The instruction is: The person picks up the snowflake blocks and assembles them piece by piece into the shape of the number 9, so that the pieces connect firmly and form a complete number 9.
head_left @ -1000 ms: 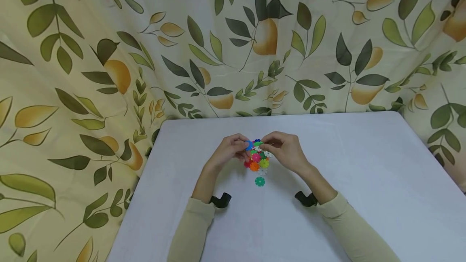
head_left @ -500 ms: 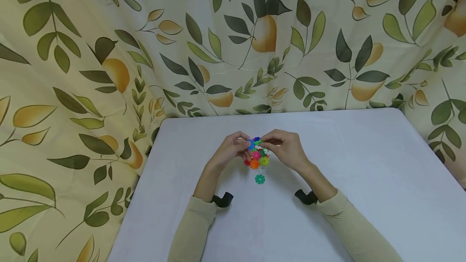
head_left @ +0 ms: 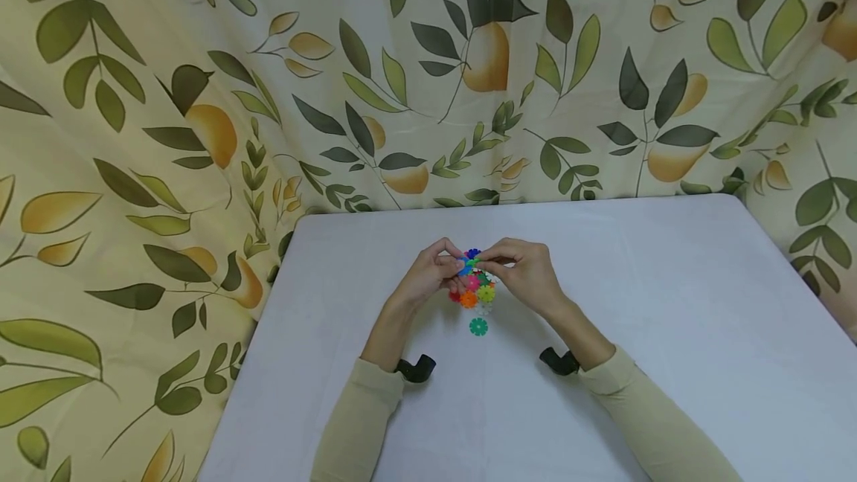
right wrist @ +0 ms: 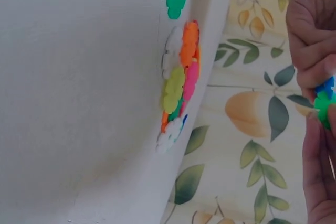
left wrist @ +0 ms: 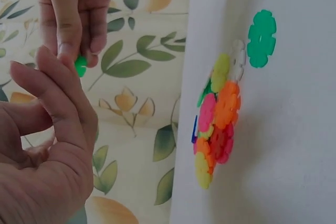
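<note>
Above a pile of plastic snowflake discs, my two hands meet fingertip to fingertip. My left hand (head_left: 428,274) pinches a blue snowflake disc (head_left: 464,268) between thumb and fingers. A bright green snowflake disc (head_left: 473,262) is pinched in my right hand (head_left: 525,274). The two discs overlap at their edges, and in the right wrist view the green disc (right wrist: 326,109) lies over the lower part of the blue disc (right wrist: 326,87). From the left wrist view only a bit of the green one (left wrist: 80,66) shows; the blue one is hidden behind my fingers.
Below my hands lies the pile, with an orange disc (head_left: 468,299), a yellow disc (head_left: 486,294) and a pink disc (head_left: 472,283) among several others. One teal-green disc (head_left: 478,326) lies apart on the near side. A leaf-patterned curtain (head_left: 375,95) hangs behind the white table (head_left: 602,244).
The blue disc has shifted right, from beside the green one to overlapping it. My left hand has moved slightly right with it; my right hand holds nearly still.
</note>
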{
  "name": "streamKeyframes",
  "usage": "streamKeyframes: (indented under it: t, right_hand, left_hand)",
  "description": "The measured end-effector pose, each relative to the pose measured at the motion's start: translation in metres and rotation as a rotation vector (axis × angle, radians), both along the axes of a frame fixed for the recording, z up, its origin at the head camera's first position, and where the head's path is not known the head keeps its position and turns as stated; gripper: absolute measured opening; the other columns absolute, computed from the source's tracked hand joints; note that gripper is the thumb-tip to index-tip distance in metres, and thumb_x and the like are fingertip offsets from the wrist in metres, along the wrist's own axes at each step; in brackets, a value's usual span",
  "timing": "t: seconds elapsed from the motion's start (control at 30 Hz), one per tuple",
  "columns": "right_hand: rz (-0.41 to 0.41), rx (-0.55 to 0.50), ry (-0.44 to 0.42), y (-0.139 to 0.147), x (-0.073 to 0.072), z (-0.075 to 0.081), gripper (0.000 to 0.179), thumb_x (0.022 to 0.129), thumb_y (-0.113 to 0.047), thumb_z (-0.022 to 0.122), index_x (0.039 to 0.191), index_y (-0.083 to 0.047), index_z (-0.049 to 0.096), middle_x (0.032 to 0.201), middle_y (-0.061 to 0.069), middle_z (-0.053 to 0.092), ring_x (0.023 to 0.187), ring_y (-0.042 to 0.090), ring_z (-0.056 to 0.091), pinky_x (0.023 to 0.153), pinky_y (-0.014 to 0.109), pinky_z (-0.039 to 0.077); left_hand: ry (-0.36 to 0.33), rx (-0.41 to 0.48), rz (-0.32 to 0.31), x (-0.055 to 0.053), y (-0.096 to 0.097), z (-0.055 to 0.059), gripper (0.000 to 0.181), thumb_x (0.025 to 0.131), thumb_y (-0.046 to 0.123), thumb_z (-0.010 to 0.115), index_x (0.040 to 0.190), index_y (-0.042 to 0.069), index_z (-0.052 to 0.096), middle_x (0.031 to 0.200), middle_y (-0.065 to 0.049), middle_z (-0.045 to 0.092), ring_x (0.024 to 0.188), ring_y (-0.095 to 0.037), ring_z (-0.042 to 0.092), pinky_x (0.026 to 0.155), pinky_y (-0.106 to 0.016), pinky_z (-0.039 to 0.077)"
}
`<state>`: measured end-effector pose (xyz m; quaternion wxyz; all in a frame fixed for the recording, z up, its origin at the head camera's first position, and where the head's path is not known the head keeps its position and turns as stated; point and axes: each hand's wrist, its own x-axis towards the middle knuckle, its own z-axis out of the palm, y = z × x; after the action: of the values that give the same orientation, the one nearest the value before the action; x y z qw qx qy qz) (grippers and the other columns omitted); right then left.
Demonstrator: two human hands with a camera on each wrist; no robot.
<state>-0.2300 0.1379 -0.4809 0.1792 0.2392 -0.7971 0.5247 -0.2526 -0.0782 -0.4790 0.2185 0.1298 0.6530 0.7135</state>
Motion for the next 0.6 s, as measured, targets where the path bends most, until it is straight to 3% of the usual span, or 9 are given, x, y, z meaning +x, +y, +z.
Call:
streamKeyframes:
  t: [0.2, 0.33, 0.47, 0.6]
  right_hand:
    - [0.041, -0.022, 0.014, -0.001, 0.001, -0.001, 0.019, 0.080, 0.005, 0.086, 0.094, -0.009, 0.084, 0.086, 0.001, 0.077, 0.079, 0.017, 0.073, 0.075, 0.019, 0.059]
    - [0.086, -0.025, -0.014, -0.001, -0.001, 0.001, 0.020, 0.081, 0.004, 0.085, 0.098, -0.007, 0.083, 0.091, 0.004, 0.079, 0.082, 0.019, 0.074, 0.075, 0.021, 0.060]
    - [0.062, 0.027, -0.047, 0.001, -0.002, 0.003, 0.025, 0.082, 0.000, 0.086, 0.106, -0.007, 0.082, 0.099, 0.001, 0.079, 0.087, 0.018, 0.075, 0.077, 0.024, 0.061]
    - [0.006, 0.121, -0.101, 0.004, -0.003, 0.003, 0.027, 0.084, -0.002, 0.086, 0.110, -0.004, 0.080, 0.105, 0.006, 0.079, 0.092, 0.023, 0.075, 0.078, 0.033, 0.063]
  left_hand:
    - [0.002, 0.001, -0.013, 0.000, -0.003, 0.000, 0.004, 0.105, 0.001, 0.056, 0.107, 0.003, 0.055, 0.074, -0.010, 0.073, 0.059, -0.016, 0.069, 0.059, -0.022, 0.056]
    - [0.007, -0.003, -0.050, 0.000, -0.009, 0.000, 0.016, 0.106, 0.004, 0.054, 0.121, 0.001, 0.060, 0.081, -0.022, 0.071, 0.061, -0.020, 0.069, 0.063, -0.027, 0.059]
    - [0.034, -0.037, -0.077, -0.002, -0.012, -0.001, 0.029, 0.109, 0.009, 0.051, 0.133, 0.001, 0.063, 0.088, -0.024, 0.069, 0.066, -0.023, 0.066, 0.067, -0.029, 0.060]
    - [0.025, -0.081, -0.033, -0.005, -0.014, -0.005, 0.029, 0.109, 0.010, 0.050, 0.132, 0.000, 0.065, 0.091, -0.018, 0.070, 0.070, -0.021, 0.067, 0.070, -0.027, 0.060]
